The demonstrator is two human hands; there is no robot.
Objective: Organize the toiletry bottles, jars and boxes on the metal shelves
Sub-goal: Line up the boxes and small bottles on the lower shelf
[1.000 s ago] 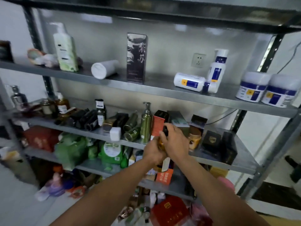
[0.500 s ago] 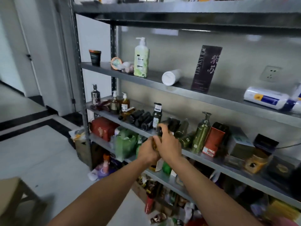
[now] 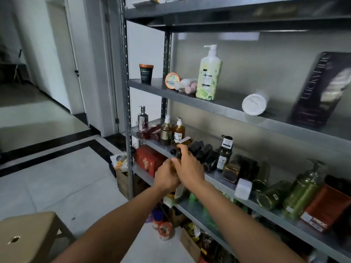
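Note:
Both hands grip one small amber bottle (image 3: 173, 167) with a dark cap, held in front of the middle metal shelf (image 3: 214, 177). My left hand (image 3: 166, 177) wraps its lower body and my right hand (image 3: 190, 168) covers its top, so most of it is hidden. Beyond them two amber pump bottles (image 3: 172, 130) stand upright beside several dark bottles (image 3: 205, 154) lying on their sides. A green pump bottle (image 3: 209, 76) stands on the upper shelf (image 3: 228, 106).
A white jar (image 3: 254, 104) lies on its side and a dark box (image 3: 321, 90) leans on the upper shelf. Green bottles (image 3: 302, 192), an orange box (image 3: 326, 209) and a white cube (image 3: 243, 188) crowd the middle shelf's right. A red box (image 3: 150, 160) sits below. A tan stool (image 3: 28, 238) stands on the floor at left.
The view has swung left along the shelves toward their left end. Both hands have carried the small amber bottle leftward, from by the orange box to near the amber pump bottles.

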